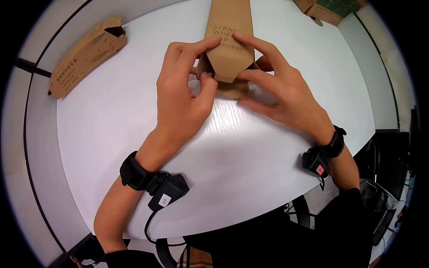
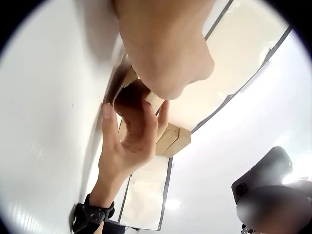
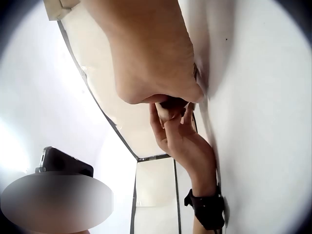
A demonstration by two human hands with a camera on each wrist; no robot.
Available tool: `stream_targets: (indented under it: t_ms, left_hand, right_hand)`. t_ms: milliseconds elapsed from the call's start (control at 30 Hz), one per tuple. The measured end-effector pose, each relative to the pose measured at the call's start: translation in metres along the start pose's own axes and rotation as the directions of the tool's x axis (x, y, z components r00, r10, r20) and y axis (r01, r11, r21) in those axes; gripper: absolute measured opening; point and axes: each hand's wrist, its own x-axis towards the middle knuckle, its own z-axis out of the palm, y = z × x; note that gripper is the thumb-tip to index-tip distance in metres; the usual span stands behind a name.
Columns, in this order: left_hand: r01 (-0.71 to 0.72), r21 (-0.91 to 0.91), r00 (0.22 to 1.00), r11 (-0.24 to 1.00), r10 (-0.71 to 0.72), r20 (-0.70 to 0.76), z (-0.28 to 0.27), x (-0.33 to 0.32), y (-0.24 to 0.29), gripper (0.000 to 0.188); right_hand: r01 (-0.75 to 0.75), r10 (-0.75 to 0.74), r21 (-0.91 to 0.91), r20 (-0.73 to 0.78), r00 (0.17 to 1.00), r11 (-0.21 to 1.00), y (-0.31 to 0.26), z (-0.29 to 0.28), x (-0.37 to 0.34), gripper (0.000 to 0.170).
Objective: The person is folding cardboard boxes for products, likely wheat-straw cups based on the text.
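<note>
Brown cardboard forms the box (image 1: 230,22) before you on the white table (image 1: 250,165), its near end open, gripped there by your left hand (image 1: 181,91) and right hand (image 1: 290,91), fingers bent.

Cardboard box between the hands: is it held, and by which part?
The cardboard box is held at its open near end, the left hand on its left side, the right hand on its right, each with a finger on the printed face.

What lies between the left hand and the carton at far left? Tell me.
Only bare white tabletop separates the left hand from that carton, in the head view.
</note>
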Motion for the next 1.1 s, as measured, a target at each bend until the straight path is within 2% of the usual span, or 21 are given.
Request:
stream_targets:
  t_ms: [267,367,400,600,667,767,833,867,967,1000,1100]
  left_hand:
    - [-0.013,-0.089,0.996,0.996,0.021,0.091,0.0,0.0,0.008,0.062]
    - [-0.027,-0.096,0.994,0.995,0.037,0.099,0.001,-0.001,0.006,0.061]
    - [-0.025,-0.073,0.996,0.997,0.031,0.087,0.003,0.0,0.007,0.054]
    - [0.016,-0.034,1.0,0.999,-0.016,0.002,0.004,0.0,0.0,0.041]
    - [0.018,-0.047,1.0,0.999,-0.017,0.015,0.004,0.0,0.001,0.04]
    - [0.002,-0.037,0.999,0.999,0.0,0.04,0.003,0.001,0.002,0.04]
    - [-0.012,-0.018,0.998,1.0,0.013,0.053,0.003,0.001,0.003,0.04]
    - [-0.017,-0.005,0.998,1.0,0.017,0.056,0.002,0.0,0.004,0.04]
    - [-0.015,0.036,0.999,0.999,0.013,0.049,0.003,-0.001,0.005,0.041]
    - [-0.011,0.051,0.999,0.999,0.009,0.044,0.003,-0.001,0.005,0.041]
    - [-0.009,0.082,0.997,0.997,0.003,0.074,0.003,-0.002,0.01,0.04]
  right_hand:
    - [0.017,-0.026,-0.049,-0.185,0.982,0.999,0.008,0.002,-0.002,0.028]
    - [-0.011,0.005,-0.03,-0.188,0.982,0.999,0.008,0.001,-0.002,0.03]
    - [-0.014,0.01,-0.022,-0.178,0.984,1.0,0.007,0.0,-0.002,0.03]
    - [-0.048,0.049,0.282,0.004,0.999,0.958,-0.004,-0.003,-0.001,0.026]
    - [0.049,-0.034,0.231,-0.069,0.997,0.972,0.004,0.002,-0.001,0.027]
    - [0.004,0.019,0.325,-0.069,0.997,0.946,0.01,0.003,-0.005,0.031]
    - [-0.179,0.191,0.486,0.025,0.981,0.856,0.007,0.002,-0.009,0.035]
    - [-0.128,0.137,0.396,0.006,0.991,0.909,0.01,0.002,-0.008,0.039]
    - [-0.102,0.084,0.321,0.07,0.994,0.942,0.003,-0.006,-0.004,0.046]
    - [-0.088,0.072,0.307,0.064,0.995,0.948,0.002,-0.006,-0.004,0.053]
    - [-0.081,0.1,0.262,-0.06,0.993,0.962,0.003,0.001,-0.004,0.045]
